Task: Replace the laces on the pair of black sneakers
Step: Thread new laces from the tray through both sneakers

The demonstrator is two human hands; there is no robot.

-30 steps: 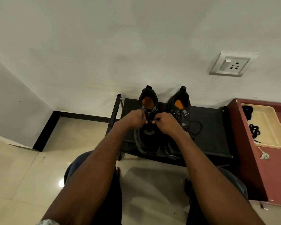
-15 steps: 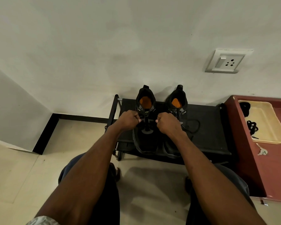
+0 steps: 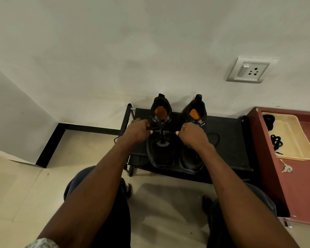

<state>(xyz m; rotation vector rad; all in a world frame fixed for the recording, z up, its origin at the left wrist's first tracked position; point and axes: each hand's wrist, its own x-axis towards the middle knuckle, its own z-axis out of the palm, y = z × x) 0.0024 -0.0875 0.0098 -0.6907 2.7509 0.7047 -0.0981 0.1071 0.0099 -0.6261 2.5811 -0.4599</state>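
Note:
Two black sneakers with orange insoles stand side by side on a low black rack (image 3: 227, 140), heels to the wall. Over the left sneaker (image 3: 161, 154), my left hand (image 3: 138, 130) and my right hand (image 3: 191, 135) each pinch an end of a black lace (image 3: 164, 133) that stretches taut between them across the tongue. My right hand covers part of the right sneaker (image 3: 191, 162). A loop of black lace (image 3: 215, 138) lies on the rack to the right of that shoe.
A dark red cabinet (image 3: 293, 185) stands at the right with a cream tray (image 3: 293, 138) holding black laces (image 3: 276, 142), and keys (image 3: 286, 168) beside it. A wall socket (image 3: 250, 70) sits above. My knees and bare feet are on the tiled floor below.
My hands have moved apart, left hand to the left and right hand to the right, drawing the lace tight across the left sneaker.

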